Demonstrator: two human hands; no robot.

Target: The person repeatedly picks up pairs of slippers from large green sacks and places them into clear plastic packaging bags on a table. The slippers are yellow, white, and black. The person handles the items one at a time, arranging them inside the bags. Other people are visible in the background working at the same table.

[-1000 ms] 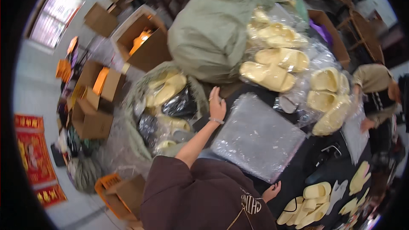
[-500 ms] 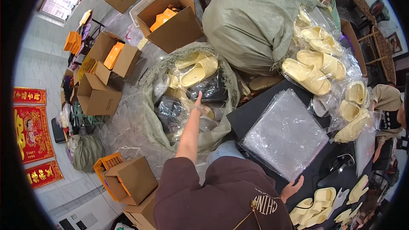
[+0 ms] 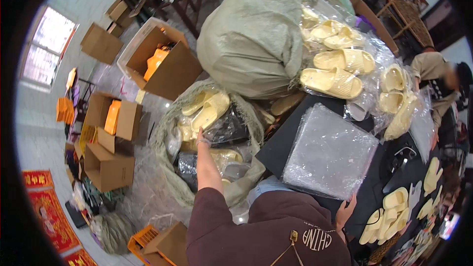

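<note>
The left arm stretches straight forward and down from the maroon sleeve [image 3: 221,216], forearm bare, into an open green woven sack [image 3: 167,177] standing on the floor just left of the black table [image 3: 281,143]. The left hand [image 3: 201,135] lies near the sack's middle, fingers pointing away toward a pair of pale yellow slippers [image 3: 207,111] bagged in clear plastic at the far side of the sack. The fingertips reach the near edge of that bag; whether they pinch the plastic or only touch it cannot be told, as the hand is small and seen from behind. Darker bagged slippers [image 3: 226,128] lie just right of the hand, and more wrapped pairs lie beneath the forearm.

The right hand [image 3: 345,212] rests low at the near edge of the table, fingers loosely spread and partly curled, holding nothing, its fingertips at the near corner of a stack of clear plastic bags [image 3: 330,152] lying flat on the table.

Beyond the stack, bagged yellow slippers are heaped against a large full green sack [image 3: 251,39]. Open cardboard boxes [image 3: 162,64] stand on the floor to the left.
</note>
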